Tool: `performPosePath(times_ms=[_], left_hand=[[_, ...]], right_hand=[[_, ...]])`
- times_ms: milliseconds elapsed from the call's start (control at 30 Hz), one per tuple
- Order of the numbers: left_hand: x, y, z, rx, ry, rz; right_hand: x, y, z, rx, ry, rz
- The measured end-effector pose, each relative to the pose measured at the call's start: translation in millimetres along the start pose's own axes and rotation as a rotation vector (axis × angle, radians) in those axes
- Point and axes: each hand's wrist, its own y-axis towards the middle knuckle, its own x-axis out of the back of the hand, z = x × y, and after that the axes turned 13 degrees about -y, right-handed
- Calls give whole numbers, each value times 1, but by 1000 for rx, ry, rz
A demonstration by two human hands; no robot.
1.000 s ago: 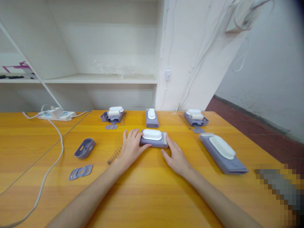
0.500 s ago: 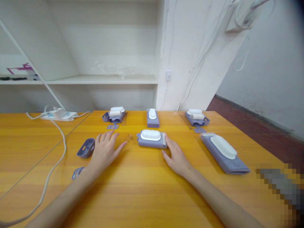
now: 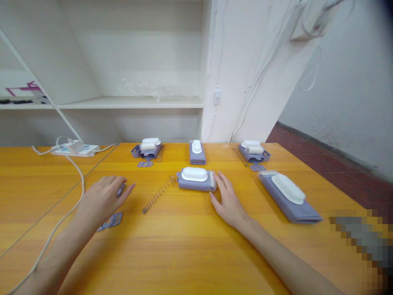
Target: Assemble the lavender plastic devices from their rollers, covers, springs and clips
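My left hand [image 3: 104,198] is over a purple oval cap [image 3: 120,189], with fingers curled around it and the thumb held out to the right; most of the cap is hidden. Below that hand lies a flat purple slotted plate [image 3: 113,221], partly covered by my wrist. A thin coil spring [image 3: 158,194] stretches slantwise across the wood towards a purple brush body [image 3: 196,184] with a white bristled pad on top. My right hand [image 3: 227,198] rests at the right end of this body, fingers extended and touching its whitish end, thumb apart.
At the back stand a left parts set [image 3: 150,147], an upright purple unit [image 3: 197,153] and a right parts set [image 3: 253,151]. A larger purple unit [image 3: 288,196] lies at right. A white cable [image 3: 69,217] runs from a power strip [image 3: 75,148] along the left.
My left hand has moved left and down from near the spring to over the oval cap, uncovering the spring's full length. My right hand has stayed at the brush body.
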Motion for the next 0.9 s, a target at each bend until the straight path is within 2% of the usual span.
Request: performPosePath(times_ms=[133, 233, 400, 500, 600, 667, 733, 833, 900], left_hand=[[-12, -6, -29, -76, -66, 93], [-22, -11, -45, -76, -112, 190], [-29, -13, -45, -20, -231, 299], [-25, -11, -38, -25, -275, 266], [-17, -11, -36, -52, -285, 126], [-13, -13, -40, -119, -331, 23], [-11, -18, -51, -219, -401, -39], [-13, -29, -77, -356, -465, -50], [-16, -36, -97, -431, -470, 4]], right_hand=[[6, 1, 7, -25, 20, -86], [8, 1, 9, -11, 8, -102], [7, 1, 7, 10, -64, -106], [6, 1, 6, -8, -96, -133], [7, 1, 6, 11, -87, -151], [7, 0, 6, 83, -56, -156], [7, -1, 6, 217, -24, -167], [7, -5, 5, 427, -22, -188], [9, -7, 6, 532, -51, -186]])
